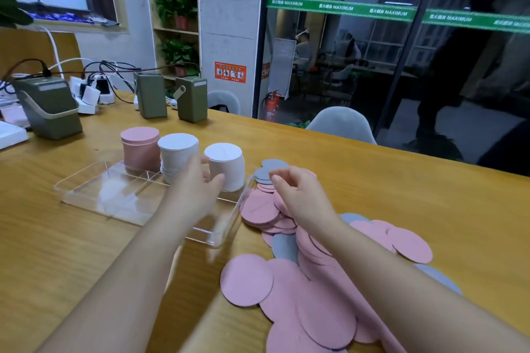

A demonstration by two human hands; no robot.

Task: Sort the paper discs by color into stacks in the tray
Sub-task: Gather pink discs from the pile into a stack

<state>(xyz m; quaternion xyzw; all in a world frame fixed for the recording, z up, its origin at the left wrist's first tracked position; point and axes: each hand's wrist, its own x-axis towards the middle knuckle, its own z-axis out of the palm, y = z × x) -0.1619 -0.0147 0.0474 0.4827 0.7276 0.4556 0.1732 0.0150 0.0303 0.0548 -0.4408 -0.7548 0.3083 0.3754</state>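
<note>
A clear plastic tray point(86, 192) lies on the wooden table with three tall stacks at its far side: a pink stack point(140, 147), a white stack point(177, 152) and a second white stack point(225, 163). My left hand point(195, 183) reaches between the two white stacks, fingers relaxed, and holds nothing that I can see. My right hand point(295, 195) hovers over the loose pile to the right of the tray, fingers curled loosely. The pile holds several pink discs point(246, 279) and several grey discs point(272, 165).
Three green box-shaped devices point(190, 99) and a tangle of chargers and cables point(94, 89) stand at the table's far left. A grey chair point(341, 123) sits beyond the far edge. Behind it is a glass wall.
</note>
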